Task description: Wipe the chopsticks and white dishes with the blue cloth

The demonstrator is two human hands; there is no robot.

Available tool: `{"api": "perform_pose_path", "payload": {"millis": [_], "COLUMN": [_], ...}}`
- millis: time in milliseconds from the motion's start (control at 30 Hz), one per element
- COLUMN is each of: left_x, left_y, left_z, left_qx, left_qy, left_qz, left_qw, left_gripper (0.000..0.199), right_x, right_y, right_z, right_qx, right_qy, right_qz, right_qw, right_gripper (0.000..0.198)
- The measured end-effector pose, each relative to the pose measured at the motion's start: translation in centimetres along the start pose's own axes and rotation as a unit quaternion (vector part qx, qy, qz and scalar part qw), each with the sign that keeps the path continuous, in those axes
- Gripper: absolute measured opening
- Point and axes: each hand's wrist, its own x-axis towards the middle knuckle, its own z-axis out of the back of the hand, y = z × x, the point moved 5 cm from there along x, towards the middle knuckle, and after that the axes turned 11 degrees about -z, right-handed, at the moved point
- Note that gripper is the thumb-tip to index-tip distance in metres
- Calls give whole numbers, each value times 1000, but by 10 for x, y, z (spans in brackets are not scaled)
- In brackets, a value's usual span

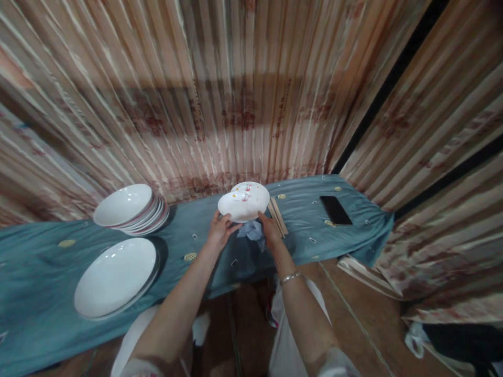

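Observation:
Both of my hands hold a white bowl with a small red and yellow flower pattern, tilted above the middle of the cloth-covered table. Its outline is uneven, and I cannot tell whether a second dish overlaps it. My left hand grips the near left rim, with the fingers partly underneath. At the near right rim is my right hand, its thumb on the edge. A crumpled light-blue cloth shows below the bowl between the hands; whether a hand touches it is unclear. Several wooden chopsticks lie just right of the bowl.
A stack of white bowls stands at the back left. Nearer on that side are large white plates, stacked. A black phone lies to the right on the teal tablecloth. Patterned curtains hang behind the table.

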Motion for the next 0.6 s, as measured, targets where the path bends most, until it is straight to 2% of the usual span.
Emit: {"api": "perform_pose_path", "payload": {"millis": [167, 367, 600], "left_x": [15, 30, 44], "left_y": [2, 8, 18], "left_z": [-7, -14, -23], "left_qx": [37, 63, 103], "left_qy": [4, -8, -13], "left_qz": [-13, -20, -29], "left_qw": [999, 998, 994], "left_gripper": [36, 42, 46], "right_x": [6, 10, 13], "right_y": [-4, -8, -3], "right_z": [-6, -11, -14], "right_qx": [47, 107, 84], "right_qy": [22, 20, 50], "right_qz": [-37, -59, -13], "right_qw": [998, 992, 995], "right_gripper": [24, 22, 23]}}
